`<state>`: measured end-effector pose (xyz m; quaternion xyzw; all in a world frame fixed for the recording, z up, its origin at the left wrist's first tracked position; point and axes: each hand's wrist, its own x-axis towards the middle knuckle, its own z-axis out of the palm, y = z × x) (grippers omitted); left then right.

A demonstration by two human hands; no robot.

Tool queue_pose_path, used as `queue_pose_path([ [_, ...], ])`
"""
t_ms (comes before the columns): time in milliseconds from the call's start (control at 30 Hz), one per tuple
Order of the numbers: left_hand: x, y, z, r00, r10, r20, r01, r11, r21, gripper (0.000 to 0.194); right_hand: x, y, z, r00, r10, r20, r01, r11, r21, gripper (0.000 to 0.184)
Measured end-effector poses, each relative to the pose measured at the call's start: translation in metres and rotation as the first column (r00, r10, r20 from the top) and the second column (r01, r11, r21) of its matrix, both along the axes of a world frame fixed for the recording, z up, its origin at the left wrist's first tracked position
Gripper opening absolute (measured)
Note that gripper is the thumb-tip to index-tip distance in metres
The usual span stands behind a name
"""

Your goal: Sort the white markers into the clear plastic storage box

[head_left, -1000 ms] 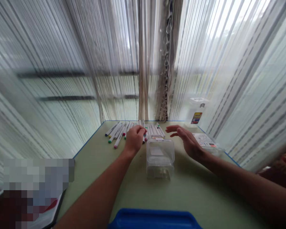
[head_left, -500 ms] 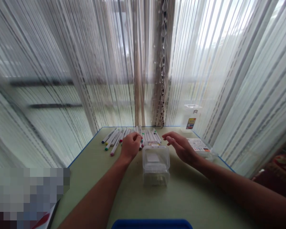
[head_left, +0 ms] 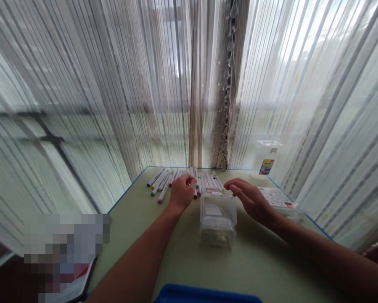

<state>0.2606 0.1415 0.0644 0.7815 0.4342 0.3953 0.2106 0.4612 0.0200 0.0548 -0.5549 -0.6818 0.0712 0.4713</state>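
Note:
My left hand [head_left: 183, 190] is over the right part of a spread of white markers [head_left: 164, 192] with coloured ends. Its fingers are curled in, and what they hold, if anything, is hidden. A clear plastic box [head_left: 218, 237] stands on the table between my forearms, its transparent lid [head_left: 218, 209] raised at the back. To the right of the lid my right hand [head_left: 249, 197] hovers with fingers stretched out to the left, near the right-hand markers, with nothing seen in it.
The green table [head_left: 132, 248] has a blue edge. Behind my right hand lies a clear case with a printed sheet [head_left: 275, 197]; a transparent container with a label [head_left: 266, 166] stands farther back. A blue tray rim [head_left: 207, 294] shows at the front. Striped curtains [head_left: 163, 126] hang behind.
The head view has turned slightly left, so the scene sits farther right. Both hands keep nearly the same places and poses beside the box and the markers.

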Motion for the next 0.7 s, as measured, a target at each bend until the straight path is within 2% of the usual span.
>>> queue_pose_path([
  [100, -0.005, 0.007, 0.005, 0.998, 0.057, -0.041, -0.055, 0.997, 0.047, 0.02, 0.0, -0.001, 0.001, 1.0, -0.003, 0.016, 0.003, 1.0, 0.019, 0.033],
  [200, -0.02, 0.024, 0.017, 0.978, 0.185, -0.094, -0.175, 0.978, 0.11, 0.021, -0.001, 0.0, 0.001, 1.0, -0.004, 0.029, 0.003, 1.0, 0.028, 0.034],
  [300, -0.041, 0.047, 0.029, 0.922, 0.348, -0.169, -0.329, 0.935, 0.131, 0.031, -0.003, 0.001, 0.0, 0.999, 0.011, 0.039, -0.013, 0.999, 0.046, 0.034],
  [367, -0.053, 0.061, 0.032, 0.879, 0.412, -0.239, -0.393, 0.911, 0.126, 0.034, -0.004, 0.001, 0.0, 0.999, 0.019, 0.046, -0.023, 0.997, 0.07, 0.034],
  [433, -0.062, 0.073, 0.03, 0.833, 0.456, -0.314, -0.444, 0.889, 0.112, 0.037, -0.005, 0.002, 0.0, 0.998, 0.024, 0.051, -0.029, 0.995, 0.092, 0.033],
  [567, -0.073, 0.084, 0.013, 0.757, 0.495, -0.426, -0.52, 0.852, 0.066, 0.036, -0.006, 0.002, 0.001, 0.997, 0.047, 0.06, -0.053, 0.994, 0.098, 0.032],
  [700, -0.081, 0.092, -0.002, 0.732, 0.494, -0.469, -0.552, 0.834, 0.016, 0.032, -0.005, 0.002, 0.001, 0.997, 0.052, 0.065, -0.057, 0.995, 0.086, 0.031],
])
